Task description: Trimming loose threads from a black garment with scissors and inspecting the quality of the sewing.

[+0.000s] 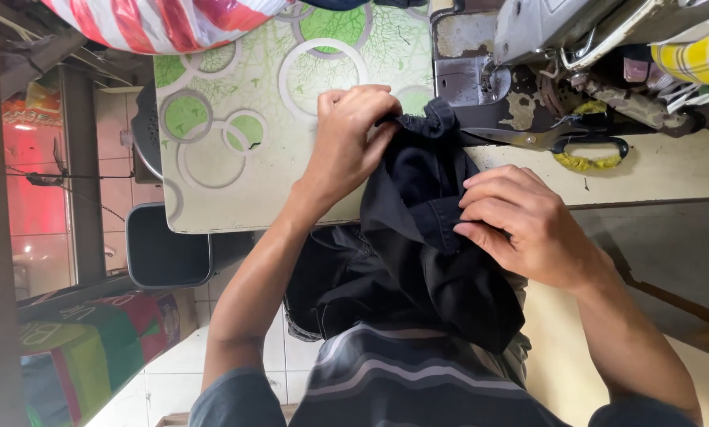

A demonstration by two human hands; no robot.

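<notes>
A black garment (417,237) lies bunched at the near edge of the worktop (236,158), most of it spilling off the edge into the person's lap, with only its gathered top end resting on the surface. The left hand (354,138) pinches that puckered end between thumb and fingers, fingers curled tight on the cloth. The right hand (520,225) grips a folded seam or hem lower down, thumb pressed against the fingertips with the fabric between them. Both hands are closed on the cloth, holding a short stretch of it between them.

As a judgement, the cloth is only being gathered and lined up: it sits short of the sewing machine (544,47) at the far right, and none of it lies under the machine's head.

Just beyond the right hand, a pair of scissors (544,140) with dark handles lies on the worktop, untouched. The worktop's left part has a covering printed with green and white circles. A red and white striped cloth (149,24) shows at the far left edge.
</notes>
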